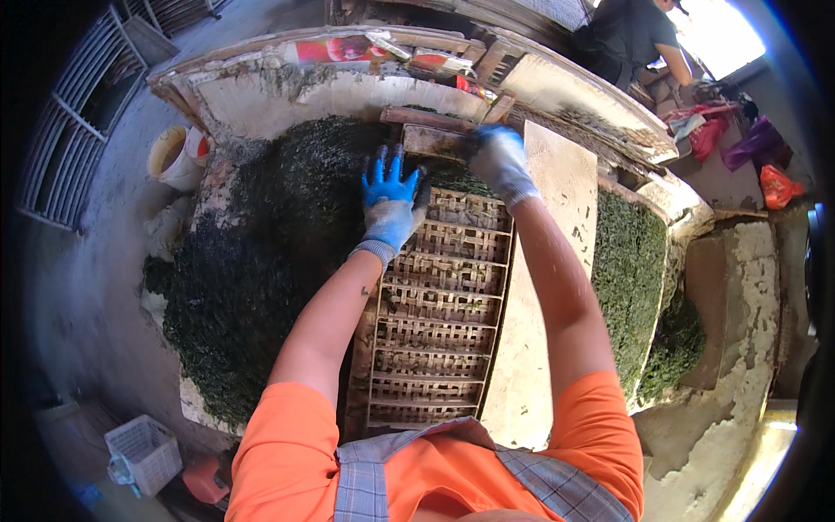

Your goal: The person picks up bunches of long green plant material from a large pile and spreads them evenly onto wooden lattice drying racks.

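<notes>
Both my hands wear blue and grey work gloves. My left hand (389,198) is spread open over the dark green shredded leaves (278,226), at the upper left corner of a long wooden rack (439,322) with crosswise slats and woven strips. Bits of green cling to the weave. At the rack's far right corner is my right hand (502,163), near a small wooden frame (432,141). Its fingers are smeared by motion, so any hold is unclear. A pale board (541,261) lies along the rack's right side, under my right forearm.
More green leaves (628,270) lie right of the board. A low wall (348,94) edges the far side. White buckets (177,159) stand at the left, a white plastic basket (144,454) at lower left. Another person (628,43) is at the far right, near coloured bags (755,143).
</notes>
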Demonstrator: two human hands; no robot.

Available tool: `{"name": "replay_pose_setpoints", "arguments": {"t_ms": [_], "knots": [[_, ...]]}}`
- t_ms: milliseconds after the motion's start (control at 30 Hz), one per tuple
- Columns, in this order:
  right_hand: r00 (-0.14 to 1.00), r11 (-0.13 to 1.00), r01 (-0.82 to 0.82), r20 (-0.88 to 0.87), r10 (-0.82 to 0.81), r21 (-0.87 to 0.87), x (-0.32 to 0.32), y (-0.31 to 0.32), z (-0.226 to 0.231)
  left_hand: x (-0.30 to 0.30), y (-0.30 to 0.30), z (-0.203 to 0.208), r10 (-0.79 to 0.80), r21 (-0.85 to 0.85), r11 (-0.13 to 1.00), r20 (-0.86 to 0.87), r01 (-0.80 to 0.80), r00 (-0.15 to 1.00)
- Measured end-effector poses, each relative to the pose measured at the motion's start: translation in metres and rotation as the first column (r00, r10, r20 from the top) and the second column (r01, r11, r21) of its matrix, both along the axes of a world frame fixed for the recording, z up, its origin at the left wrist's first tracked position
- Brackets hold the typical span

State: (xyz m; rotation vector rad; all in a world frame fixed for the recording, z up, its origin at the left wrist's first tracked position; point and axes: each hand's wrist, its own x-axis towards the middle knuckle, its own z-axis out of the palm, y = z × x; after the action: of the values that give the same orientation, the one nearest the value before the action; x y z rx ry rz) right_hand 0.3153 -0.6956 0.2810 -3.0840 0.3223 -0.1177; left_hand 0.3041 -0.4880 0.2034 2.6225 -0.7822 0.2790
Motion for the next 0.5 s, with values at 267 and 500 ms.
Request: {"name": "replay_pose_setpoints", "arguments": {"t_ms": [267, 500], "knots": [[0.987, 0.985, -0.155, 0.059, 0.150, 0.077, -0.036, -0.005, -0.036, -0.003, -0.002, -0.012, 0.263, -0.337, 0.923, 0.208, -0.183, 0.942], [0.949, 0.979, -0.181, 0.278, 0.149, 0.096, -0.029, 0.002, -0.064, -0.043, 0.045, -0.036, 0.347, -0.337, 0.903, 0.204, -0.267, 0.915]]}}
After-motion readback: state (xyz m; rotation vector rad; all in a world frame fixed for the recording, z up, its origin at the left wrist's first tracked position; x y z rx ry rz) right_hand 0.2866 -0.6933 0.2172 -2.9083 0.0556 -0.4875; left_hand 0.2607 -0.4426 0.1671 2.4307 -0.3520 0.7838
